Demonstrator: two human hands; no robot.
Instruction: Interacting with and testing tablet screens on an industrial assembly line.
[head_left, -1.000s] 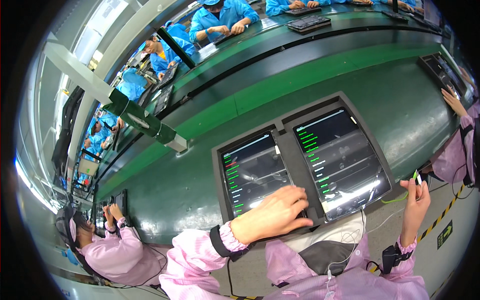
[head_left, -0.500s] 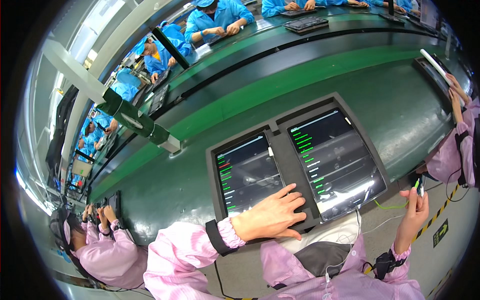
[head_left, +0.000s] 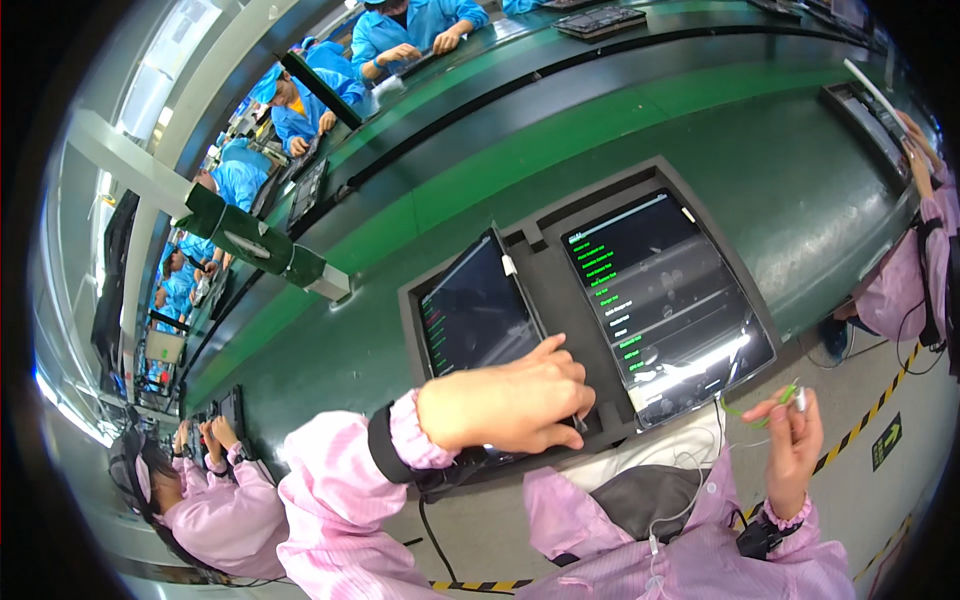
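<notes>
My left hand (head_left: 512,402) grips the right edge of the left tablet (head_left: 478,312), its fingers curled round that edge. This tablet sits tilted, its right side raised out of the dark grey tray (head_left: 556,285). Lines of green and red text show on its dark screen. The right tablet (head_left: 665,300) lies flat in the other half of the tray, with a list in green and white. Raised beside the tray's near right corner, my right hand (head_left: 792,450) pinches a green cable (head_left: 788,396) with a silvery end.
White earphone wires (head_left: 700,450) hang below the right tablet. A green and white post (head_left: 260,240) rises from the green bench (head_left: 350,350) on the left. Co-workers in pink sit at both sides; others in blue (head_left: 410,40) work across the bench.
The left tablet has gone from flat to tilted, its right side lifted by my left hand. My right hand has moved left and down, nearer the right tablet, with the green cable.
</notes>
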